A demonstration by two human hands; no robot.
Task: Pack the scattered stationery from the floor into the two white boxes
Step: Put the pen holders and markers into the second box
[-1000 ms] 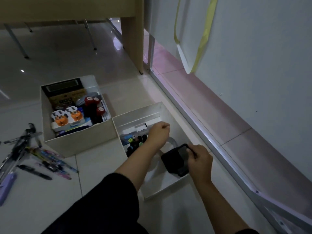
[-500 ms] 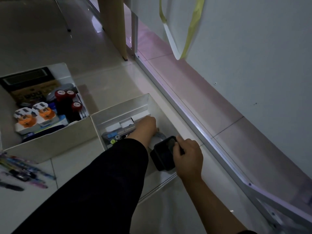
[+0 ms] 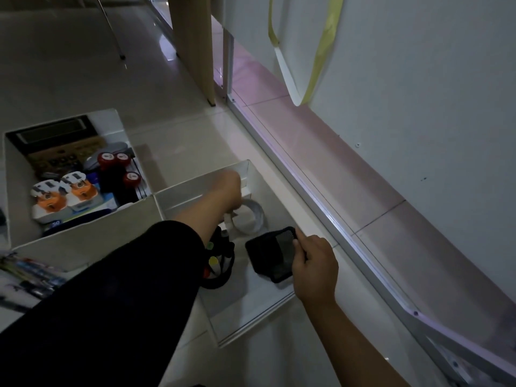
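Right hand (image 3: 312,266) pinches the rim of a black mesh pen cup (image 3: 272,254), tilted inside the near white box (image 3: 251,319). Left hand (image 3: 230,189) reaches deeper toward 12 o'clock; can't tell how its fingers lie. A tape roll (image 3: 255,216) and markers (image 3: 220,258) are in there too. At 10 o'clock, the second box (image 3: 83,241) holds a calculator (image 3: 55,141). Pens (image 3: 28,272) lie on the floor at 9.

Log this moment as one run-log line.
left hand: reaching into right box, grip hidden | right hand: holds mesh holder in box | pens: on floor
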